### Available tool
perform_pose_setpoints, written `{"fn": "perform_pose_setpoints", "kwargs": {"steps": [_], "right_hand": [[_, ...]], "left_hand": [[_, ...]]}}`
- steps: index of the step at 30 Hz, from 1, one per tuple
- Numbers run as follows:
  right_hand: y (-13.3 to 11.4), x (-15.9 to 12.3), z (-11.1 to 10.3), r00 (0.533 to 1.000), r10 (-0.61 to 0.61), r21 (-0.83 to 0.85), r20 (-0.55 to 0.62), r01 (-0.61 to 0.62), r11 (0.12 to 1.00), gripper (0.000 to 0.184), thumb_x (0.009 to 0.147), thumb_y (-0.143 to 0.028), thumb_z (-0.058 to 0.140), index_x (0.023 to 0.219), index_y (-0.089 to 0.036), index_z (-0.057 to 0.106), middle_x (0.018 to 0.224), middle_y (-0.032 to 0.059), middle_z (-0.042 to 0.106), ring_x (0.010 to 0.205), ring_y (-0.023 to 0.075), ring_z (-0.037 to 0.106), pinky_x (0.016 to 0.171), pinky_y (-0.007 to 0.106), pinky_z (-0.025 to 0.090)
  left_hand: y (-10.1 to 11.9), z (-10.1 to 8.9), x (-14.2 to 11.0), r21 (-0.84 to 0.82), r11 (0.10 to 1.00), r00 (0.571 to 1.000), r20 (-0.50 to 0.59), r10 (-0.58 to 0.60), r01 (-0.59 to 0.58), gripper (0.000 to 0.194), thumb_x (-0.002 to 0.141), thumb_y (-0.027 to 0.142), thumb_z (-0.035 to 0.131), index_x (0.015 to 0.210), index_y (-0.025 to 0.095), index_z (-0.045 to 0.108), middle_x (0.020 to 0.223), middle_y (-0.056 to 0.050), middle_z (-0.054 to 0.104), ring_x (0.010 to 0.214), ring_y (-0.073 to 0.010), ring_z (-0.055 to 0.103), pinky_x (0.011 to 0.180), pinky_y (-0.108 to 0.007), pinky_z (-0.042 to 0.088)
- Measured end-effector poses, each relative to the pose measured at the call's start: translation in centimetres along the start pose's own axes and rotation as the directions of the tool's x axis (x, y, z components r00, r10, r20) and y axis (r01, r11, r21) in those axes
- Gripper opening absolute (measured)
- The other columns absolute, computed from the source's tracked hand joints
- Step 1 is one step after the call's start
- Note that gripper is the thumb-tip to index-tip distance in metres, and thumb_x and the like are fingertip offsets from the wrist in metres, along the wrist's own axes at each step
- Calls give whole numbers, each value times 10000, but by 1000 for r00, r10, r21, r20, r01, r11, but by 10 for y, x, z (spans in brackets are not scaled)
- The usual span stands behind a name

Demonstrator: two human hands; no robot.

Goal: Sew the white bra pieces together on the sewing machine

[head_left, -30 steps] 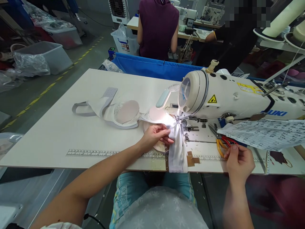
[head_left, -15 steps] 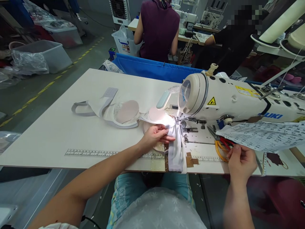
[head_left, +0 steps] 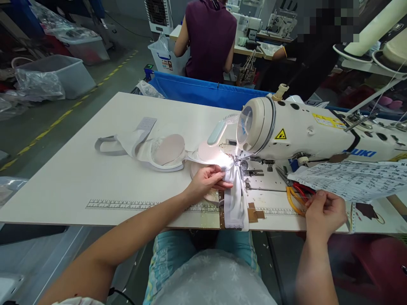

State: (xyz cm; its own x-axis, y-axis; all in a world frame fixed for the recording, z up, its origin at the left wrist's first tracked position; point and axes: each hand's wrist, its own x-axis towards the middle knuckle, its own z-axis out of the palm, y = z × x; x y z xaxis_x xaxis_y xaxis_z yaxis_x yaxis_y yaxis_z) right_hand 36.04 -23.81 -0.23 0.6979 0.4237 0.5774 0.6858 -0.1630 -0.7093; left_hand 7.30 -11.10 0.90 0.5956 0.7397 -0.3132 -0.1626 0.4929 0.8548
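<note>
A white bra [head_left: 169, 151] lies across the table, its near end under the needle area of the white sewing machine [head_left: 302, 127]. My left hand [head_left: 208, 180] is closed on the bra's fabric just left of the lit needle. From there a white band [head_left: 234, 203] hangs toward the table's front edge. My right hand [head_left: 326, 209] is curled, thumb against fingers, beside scissors with orange handles [head_left: 294, 202] and a red-handled tool [head_left: 303, 189]. What its fingers hold, if anything, is hidden. A printed paper sheet [head_left: 352, 180] lies just above that hand.
Printed rulers [head_left: 127, 205] run along the front of the white table [head_left: 73, 169]. A blue cloth trough [head_left: 197, 91] borders its far side. Beyond it a person in a purple top [head_left: 210, 42] sits at another bench. Plastic bins [head_left: 68, 76] stand on the floor at left.
My right hand has shifted slightly up and to the right beside the scissors. The left hand and the bra keep their places. The person in purple has leaned a little left.
</note>
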Motion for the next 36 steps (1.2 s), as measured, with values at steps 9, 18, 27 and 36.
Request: {"fn": "perform_pose_setpoints", "kwargs": {"steps": [9,18,27,36], "right_hand": [[-11,-5,-1,997,7,228,75,-24,973,248,847,-426,594,831,-185,537,552,-46,505,434,115,475,454,263,416],[-93,-40,42,686,-358,335,633,174,926,142,908,-243,511,995,-217,621,707,-11,636,614,119,612,611,241,488],[-119,-33,85,435,-242,326,867,-127,937,186,914,-310,477,1027,-211,587,673,-23,676,552,132,646,569,246,506],[-114,-34,89,468,-387,332,795,198,922,153,896,-272,496,776,-207,567,574,-33,573,509,115,525,510,230,373]], "left_hand": [[-4,-3,3,-48,998,999,41,32,-30,381,717,405,753,750,163,461,688,-74,729,812,-266,731,744,-359,569],[-1,-3,0,7,994,992,65,105,-106,319,776,385,708,748,139,507,752,-98,742,840,-258,727,752,-345,575],[3,-5,-1,42,984,983,59,171,-174,333,767,412,707,737,130,533,730,-93,733,748,-241,732,746,-353,588],[5,-5,0,64,979,981,16,195,-195,354,752,422,719,703,134,520,672,-46,693,694,-234,729,686,-328,598]]}}
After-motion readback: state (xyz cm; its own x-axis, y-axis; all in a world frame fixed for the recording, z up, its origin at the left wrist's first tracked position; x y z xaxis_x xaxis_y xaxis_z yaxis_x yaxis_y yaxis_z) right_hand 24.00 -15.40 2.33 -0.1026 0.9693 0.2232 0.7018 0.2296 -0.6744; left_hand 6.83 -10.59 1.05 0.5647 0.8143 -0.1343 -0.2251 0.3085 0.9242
